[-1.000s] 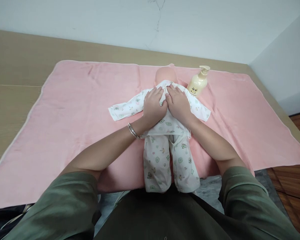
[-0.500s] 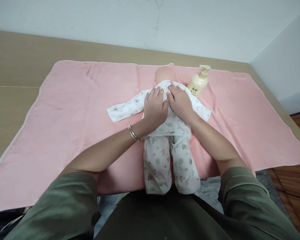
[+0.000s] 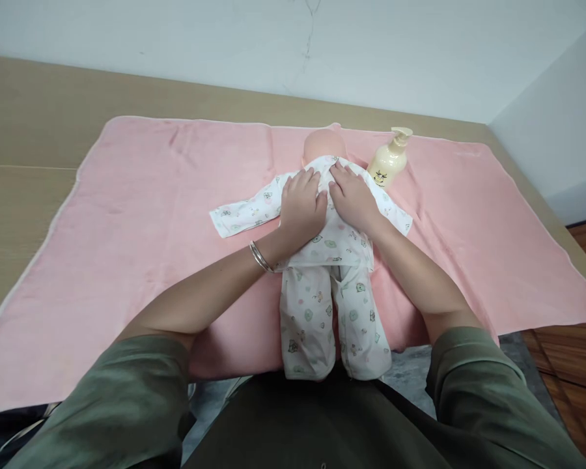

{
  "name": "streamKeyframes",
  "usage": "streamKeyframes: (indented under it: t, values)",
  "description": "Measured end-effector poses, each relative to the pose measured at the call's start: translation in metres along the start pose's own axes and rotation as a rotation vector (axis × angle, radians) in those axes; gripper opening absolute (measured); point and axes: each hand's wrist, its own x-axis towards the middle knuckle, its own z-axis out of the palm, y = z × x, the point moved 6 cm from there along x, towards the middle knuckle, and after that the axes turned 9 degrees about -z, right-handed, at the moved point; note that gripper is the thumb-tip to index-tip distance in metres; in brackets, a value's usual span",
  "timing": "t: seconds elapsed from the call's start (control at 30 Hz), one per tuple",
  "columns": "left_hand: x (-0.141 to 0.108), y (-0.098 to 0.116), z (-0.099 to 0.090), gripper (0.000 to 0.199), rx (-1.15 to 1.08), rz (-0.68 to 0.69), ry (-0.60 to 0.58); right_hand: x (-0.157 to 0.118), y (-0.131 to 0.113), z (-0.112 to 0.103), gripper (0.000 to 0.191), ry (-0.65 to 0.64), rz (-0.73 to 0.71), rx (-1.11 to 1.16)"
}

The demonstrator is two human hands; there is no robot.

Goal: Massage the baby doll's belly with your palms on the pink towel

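Note:
A baby doll (image 3: 324, 144) in a white patterned top and trousers lies stretched out, its head away from me and its legs at the near edge. My left hand (image 3: 303, 205) rests flat on the left of the doll's upper body, fingers pointing toward the head. On the right of it lies my right hand (image 3: 352, 197), also flat, with a narrow strip of cloth between the two. Neither hand grips anything. The doll's face is out of sight.
Beneath the doll a pink blanket (image 3: 141, 215) covers much of the wooden table (image 3: 24, 130). A cream pump bottle (image 3: 389, 159) stands on the blanket just right of the doll's head. Behind the table rises a white wall (image 3: 200, 45).
Both hands stay on the doll. They have shifted slightly apart, widening the gap between the thumbs. Doll and bottle look nearly unchanged.

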Motion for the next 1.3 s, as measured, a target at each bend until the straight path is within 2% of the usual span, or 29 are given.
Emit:
streamKeyframes:
  t: [0.1, 0.2, 0.3, 0.37, 0.43, 0.6, 0.83, 0.93, 1.1, 1.3]
  values:
    - [-0.004, 0.002, 0.001, 0.046, -0.010, 0.018, 0.005, 0.002, 0.002, -0.002, 0.052, -0.004, 0.035, -0.028]
    - [0.007, -0.007, 0.003, 0.047, -0.018, -0.049, -0.033, -0.010, -0.011, 0.001, 0.053, 0.024, 0.031, -0.105]
    - [0.018, -0.017, 0.004, 0.049, -0.021, -0.107, -0.074, -0.024, -0.029, 0.004, 0.051, 0.064, -0.054, -0.161]
    - [0.018, -0.017, 0.004, 0.050, -0.013, -0.105, -0.073, -0.026, -0.032, 0.005, 0.050, 0.069, -0.105, -0.162]
    - [0.013, -0.012, 0.002, 0.050, 0.003, -0.082, -0.051, -0.020, -0.025, 0.003, 0.050, 0.048, -0.108, -0.128]
    - [-0.001, 0.004, 0.000, 0.046, 0.047, -0.005, -0.028, 0.000, 0.003, -0.002, 0.056, -0.010, 0.028, -0.038]
    - [0.020, -0.008, 0.002, 0.054, 0.040, -0.088, -0.168, -0.022, -0.022, 0.000, 0.054, 0.050, 0.017, -0.175]
    - [0.018, -0.008, 0.000, 0.054, 0.055, -0.102, -0.121, -0.023, -0.024, -0.001, 0.052, 0.064, -0.011, -0.183]
    - [0.012, -0.007, 0.002, 0.052, 0.048, -0.100, -0.083, -0.005, -0.005, 0.001, 0.058, -0.014, -0.010, -0.116]
    - [0.012, -0.010, 0.002, 0.048, 0.025, -0.072, -0.041, -0.002, 0.001, 0.002, 0.059, 0.010, -0.035, -0.103]
